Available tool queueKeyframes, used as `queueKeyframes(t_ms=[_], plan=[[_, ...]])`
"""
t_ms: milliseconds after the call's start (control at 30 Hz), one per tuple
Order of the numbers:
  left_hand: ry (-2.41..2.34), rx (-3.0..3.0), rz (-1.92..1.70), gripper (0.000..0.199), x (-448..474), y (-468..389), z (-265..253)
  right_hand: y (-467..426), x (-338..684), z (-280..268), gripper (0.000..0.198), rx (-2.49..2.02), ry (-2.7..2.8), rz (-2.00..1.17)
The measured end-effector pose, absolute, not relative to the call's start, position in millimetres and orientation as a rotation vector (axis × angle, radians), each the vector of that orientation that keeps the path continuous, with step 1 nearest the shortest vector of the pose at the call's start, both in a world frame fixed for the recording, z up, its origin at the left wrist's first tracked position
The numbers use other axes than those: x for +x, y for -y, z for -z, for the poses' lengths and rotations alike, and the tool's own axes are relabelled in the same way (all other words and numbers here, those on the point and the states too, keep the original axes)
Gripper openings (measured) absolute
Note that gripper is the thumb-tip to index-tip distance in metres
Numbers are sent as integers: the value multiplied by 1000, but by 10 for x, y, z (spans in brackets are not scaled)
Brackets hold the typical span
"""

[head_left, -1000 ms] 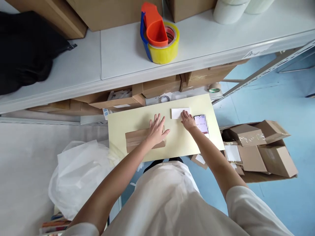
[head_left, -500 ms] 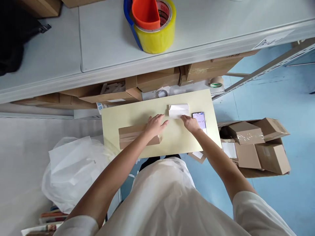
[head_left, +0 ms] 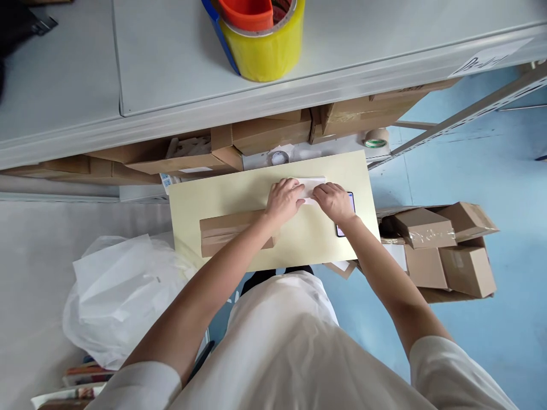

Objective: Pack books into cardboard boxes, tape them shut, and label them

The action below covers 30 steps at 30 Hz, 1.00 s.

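A small stack of white paper slips [head_left: 308,185] lies on the pale yellow tabletop [head_left: 252,191], with both hands at it. My left hand [head_left: 284,201] grips the stack's left end, fingers curled over it and the thumb along its near side. On the opposite end, my right hand [head_left: 334,202] has its fingers bent and pinched onto the paper. Part of the stack is hidden under the fingers. Below my left forearm rests a long brown cardboard box [head_left: 228,229], partly covered by the arm. A phone [head_left: 341,232] lies partly beneath my right hand.
Above the table runs a grey shelf [head_left: 171,62] holding a yellow tape roll [head_left: 267,54] with an orange cup-like piece in it. Open cardboard boxes [head_left: 265,134] stand underneath. At right is a carton of brown boxes [head_left: 427,228]; at left, a white plastic bag [head_left: 119,296].
My left hand has moved right and taken hold of the paper stack. The right hand has closed further over its other end. The view has shifted slightly.
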<state>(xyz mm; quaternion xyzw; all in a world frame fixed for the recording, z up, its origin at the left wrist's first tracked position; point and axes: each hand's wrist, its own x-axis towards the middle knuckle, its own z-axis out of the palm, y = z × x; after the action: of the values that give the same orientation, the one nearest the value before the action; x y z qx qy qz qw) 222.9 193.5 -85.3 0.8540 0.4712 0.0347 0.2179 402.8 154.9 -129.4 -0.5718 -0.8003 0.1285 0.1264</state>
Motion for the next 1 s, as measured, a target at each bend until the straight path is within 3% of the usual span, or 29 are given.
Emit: queueKeyframes(t_ms=[133, 300, 367, 467, 600, 700, 767, 900, 1000], plan=[[-1393, 2252, -252, 28, 2293, -1928, 856, -1466, 3968, 1191, 34, -1759, 2140, -304], [-1543, 1630, -714, 22, 2207, -1931, 1085, -1658, 3932, 1309, 73, -1882, 1774, -472], [-1511, 1381, -805, 28, 2179, -1945, 1192, -1805, 3890, 1364, 67, -1702, 1770, -717], [-1503, 1232, -875, 40, 2087, -1959, 1192, -1970, 3823, 1385, 37, -1523, 1693, -1015], [-1863, 1528, -854, 61, 1850, -1948, 779, -2050, 3810, 1338, 21, -1478, 1678, -1029], [-1895, 1944, -529, 67, 1781, -1979, 431, -2066, 3833, 1313, 19, -1448, 1785, -942], [-1638, 2189, -323, 62, 1844, -2047, 348, -2069, 3836, 1309, 21, -1423, 1869, -875], [-1313, 2330, -104, 22, 2045, -2230, 533, -2056, 3811, 1315, 24, -1355, 1970, -819], [-1301, 2338, -42, 22, 2087, -2306, 713, -2044, 3791, 1331, 24, -1318, 1965, -871]])
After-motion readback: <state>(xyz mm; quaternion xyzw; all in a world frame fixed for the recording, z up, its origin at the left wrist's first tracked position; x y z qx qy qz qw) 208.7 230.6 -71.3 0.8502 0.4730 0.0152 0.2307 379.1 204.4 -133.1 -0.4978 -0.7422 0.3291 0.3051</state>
